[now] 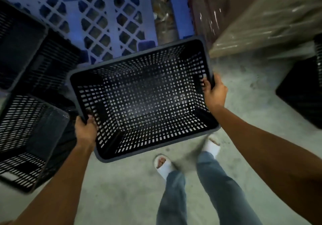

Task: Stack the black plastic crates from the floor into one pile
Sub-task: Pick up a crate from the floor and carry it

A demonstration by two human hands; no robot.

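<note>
I hold an empty black mesh crate (pixel 144 99) in the air above the concrete floor, its open top facing me. My left hand (pixel 85 130) grips its left rim near the front corner. My right hand (pixel 215 92) grips the right rim. To the left stands another black crate (pixel 26 137), open side up and close to my left hand. Behind that one, at the upper left, a further black crate (pixel 22 55) rests partly on a blue pallet. A fourth black crate (pixel 303 92) sits at the right edge, partly cut off.
A blue plastic pallet (pixel 104 15) lies on the floor ahead. Wrapped cardboard boxes (pixel 261 15) stand at the upper right. My feet in white sandals (pixel 163 163) are on bare grey concrete (pixel 122 190) just below the held crate.
</note>
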